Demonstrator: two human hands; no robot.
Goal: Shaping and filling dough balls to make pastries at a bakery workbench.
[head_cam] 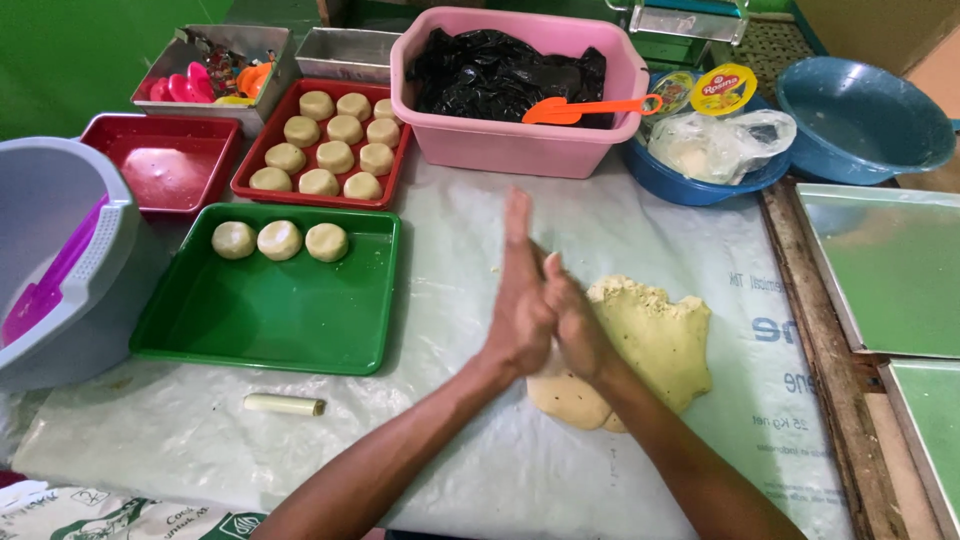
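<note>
Lower centre: left hand [520, 315] and right hand [575, 325] press palm to palm; any content of the grip is hidden. Dough slab [655, 340] lies just behind, right of centre. Green tray [270, 320] edge sits left, bare worktop [450, 240] between.

Light was bright, even and soft, with faint shadows; the hands [545, 310] were slightly motion-blurred, and the edges bowed a little.

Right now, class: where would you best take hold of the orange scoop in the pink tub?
Judging by its pose, grip the orange scoop by its thin handle, from the right; the handle pokes over the pink tub rim, while the blade rests on black plastic.
</note>
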